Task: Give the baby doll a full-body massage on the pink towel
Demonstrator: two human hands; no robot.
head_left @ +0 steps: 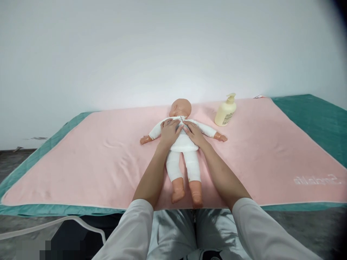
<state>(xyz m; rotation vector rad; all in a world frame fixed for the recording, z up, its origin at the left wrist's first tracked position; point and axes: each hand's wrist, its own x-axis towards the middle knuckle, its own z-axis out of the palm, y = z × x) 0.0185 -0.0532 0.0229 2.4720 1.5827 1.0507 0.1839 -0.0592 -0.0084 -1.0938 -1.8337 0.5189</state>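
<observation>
A baby doll with a white cloth body lies on a pink towel, its bald head away from me and its feet toward me. The head is turned to the left, and a stitched seam shows below the neck, so its back seems to face up. My left hand rests flat on the left side of the upper body, fingers stretched out. On the right side, my right hand lies flat in the same way, its fingertips close to the left ones. Neither hand grips anything.
A cream pump bottle stands on the pink towel, right of the doll's head. Under the towel is a green cover, showing at both sides. A pale wall rises behind. A white tube curves below the front edge at left.
</observation>
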